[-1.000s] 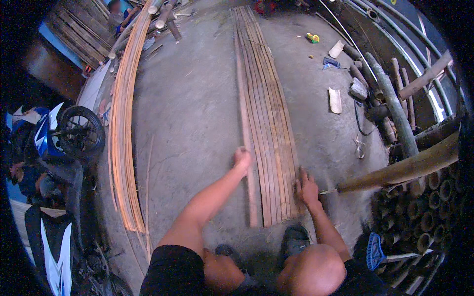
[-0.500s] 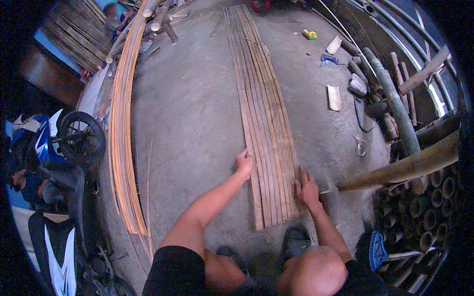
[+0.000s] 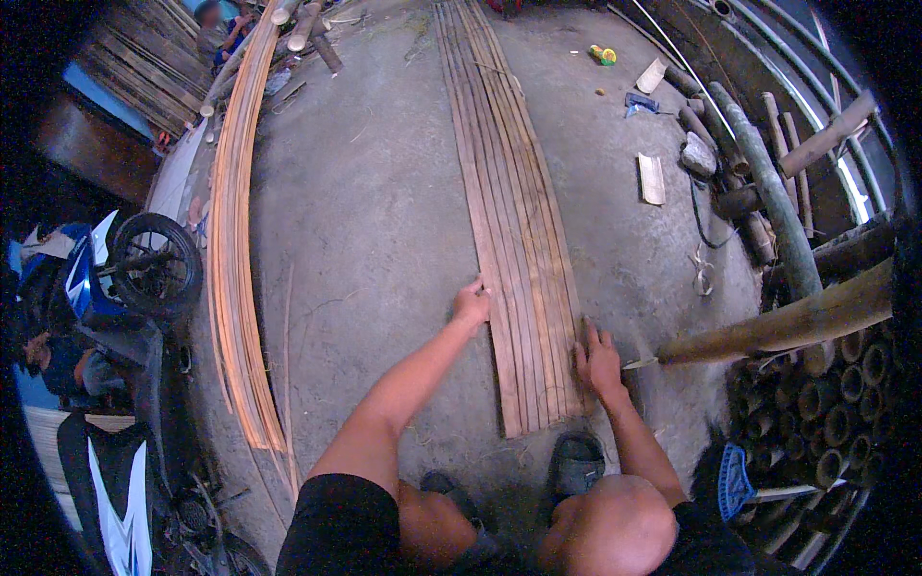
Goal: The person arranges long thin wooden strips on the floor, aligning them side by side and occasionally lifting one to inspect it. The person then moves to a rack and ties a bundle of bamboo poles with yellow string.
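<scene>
A row of long brown bamboo strips (image 3: 530,317) lies side by side on the concrete floor, running away from my feet. At its left edge my left hand (image 3: 472,302) has its fingers curled against the outermost strip; the fingertips are partly hidden. Along the right edge rests my right hand (image 3: 599,363), fingers stretched forward and somewhat apart, holding nothing. The near ends of the strips sit fairly even, just ahead of my sandal (image 3: 577,463).
A bundle of orange-edged strips (image 3: 237,288) lies to the left, beside a motorbike (image 3: 154,264). On the right are a thick bamboo pole (image 3: 778,322), stacked bamboo tubes (image 3: 831,418), a blue broom (image 3: 735,480) and a stone (image 3: 698,154). A person (image 3: 219,34) sits far left.
The leftmost strip's near end has drawn closer to level with the others. My left hand has shifted slightly left and forward; my right hand stays nearly in place. The view has tilted slightly.
</scene>
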`<action>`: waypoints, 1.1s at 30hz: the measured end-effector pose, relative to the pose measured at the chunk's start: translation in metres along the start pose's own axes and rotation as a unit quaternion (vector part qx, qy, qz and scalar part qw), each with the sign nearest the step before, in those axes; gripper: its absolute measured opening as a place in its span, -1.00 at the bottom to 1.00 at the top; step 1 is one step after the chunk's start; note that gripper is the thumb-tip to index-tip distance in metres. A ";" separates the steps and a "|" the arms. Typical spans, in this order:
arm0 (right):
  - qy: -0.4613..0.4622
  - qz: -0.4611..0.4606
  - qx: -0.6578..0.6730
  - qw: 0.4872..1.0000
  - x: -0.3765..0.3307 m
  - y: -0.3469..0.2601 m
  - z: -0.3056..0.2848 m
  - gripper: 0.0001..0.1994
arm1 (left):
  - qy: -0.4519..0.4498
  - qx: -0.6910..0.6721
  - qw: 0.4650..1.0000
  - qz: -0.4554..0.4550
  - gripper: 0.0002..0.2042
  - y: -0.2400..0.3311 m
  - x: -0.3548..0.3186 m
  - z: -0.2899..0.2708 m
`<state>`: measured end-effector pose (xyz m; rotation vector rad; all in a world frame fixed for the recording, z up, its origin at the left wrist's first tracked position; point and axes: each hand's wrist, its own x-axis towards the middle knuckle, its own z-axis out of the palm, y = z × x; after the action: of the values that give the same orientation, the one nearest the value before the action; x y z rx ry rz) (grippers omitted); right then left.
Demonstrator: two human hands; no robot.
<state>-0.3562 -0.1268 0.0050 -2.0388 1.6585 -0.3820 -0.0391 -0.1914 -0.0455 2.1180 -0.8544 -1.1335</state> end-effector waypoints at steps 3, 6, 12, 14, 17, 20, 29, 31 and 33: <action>-0.006 0.029 -0.013 0.999 -0.005 0.012 -0.005 -0.37 | -0.057 -0.018 0.998 -0.015 -0.51 0.029 -0.017 0.008; -0.022 0.049 -0.005 0.999 -0.005 0.011 -0.010 -0.38 | -0.050 0.003 0.999 -0.009 -0.50 0.027 -0.017 0.011; 0.049 -0.074 0.046 0.995 -0.014 -0.038 0.003 -0.38 | 0.004 -0.053 0.999 0.000 -0.52 -0.040 0.029 -0.013; 0.037 -0.078 0.084 0.993 -0.037 -0.044 0.005 -0.39 | -0.065 -0.042 0.995 -0.066 -0.52 0.012 -0.015 0.006; -0.056 -0.103 0.172 0.978 -0.057 -0.090 0.026 -0.36 | -0.100 -0.124 0.984 -0.080 -0.52 0.033 -0.035 -0.014; -0.133 -0.074 0.257 0.955 -0.071 -0.118 0.034 -0.26 | -0.120 -0.211 0.968 -0.067 -0.54 0.031 -0.035 -0.025; -0.228 0.035 0.356 0.905 -0.069 -0.119 0.040 -0.22 | -0.176 -0.296 0.936 -0.072 -0.68 0.041 -0.055 -0.048; -0.240 0.038 0.373 0.896 -0.070 -0.119 0.041 -0.23 | -0.193 -0.305 0.930 -0.076 -0.68 0.038 -0.053 -0.049; -0.250 0.039 0.387 0.887 -0.072 -0.121 0.043 -0.22 | -0.194 -0.313 0.926 -0.085 -0.67 0.033 -0.051 -0.050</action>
<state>-0.2503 -0.0306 0.0388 -1.3112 1.0253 -0.3681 -0.0266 -0.1635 0.0271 1.4766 -0.3828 -1.6868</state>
